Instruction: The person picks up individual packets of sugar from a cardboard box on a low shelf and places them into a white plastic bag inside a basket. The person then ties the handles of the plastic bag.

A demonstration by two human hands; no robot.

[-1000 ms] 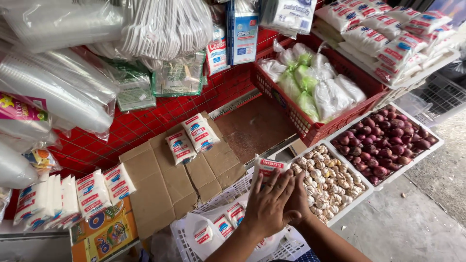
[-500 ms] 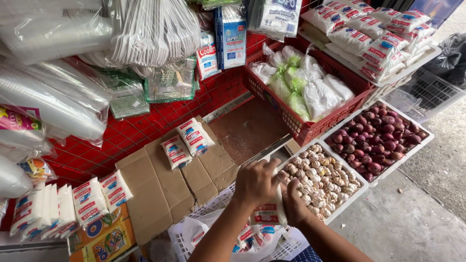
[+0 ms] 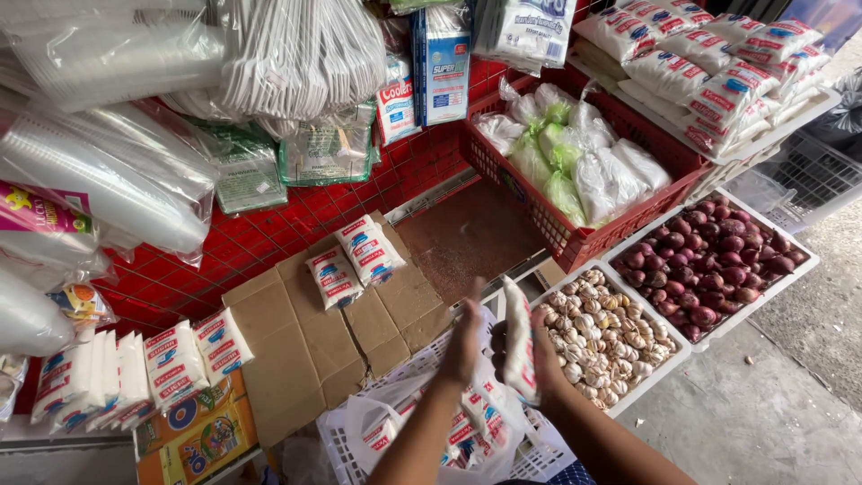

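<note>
Right hand (image 3: 544, 359) grips a small white packet (image 3: 519, 350) upright above the white basket (image 3: 346, 449); left hand (image 3: 464, 341) is flat against it, fingers open, holding nothing itself. More packets (image 3: 467, 422) sit in a bag below, two (image 3: 352, 260) lie on the cardboard (image 3: 296, 332), garlic tray (image 3: 602, 332) beside. Looks mid-transfer, packet lifted out; placing it needs a reach to the cardboard.

Both bare forearms rise from the bottom edge and converge toward the middle. The left hand (image 3: 464, 344) stands edge-on, fingers straight and pointing up, blurred — its palm faces the other hand. The right hand (image 3: 539, 364) sits just beside it, fingers curled in a grip, wrist bent slightly inward.
</note>
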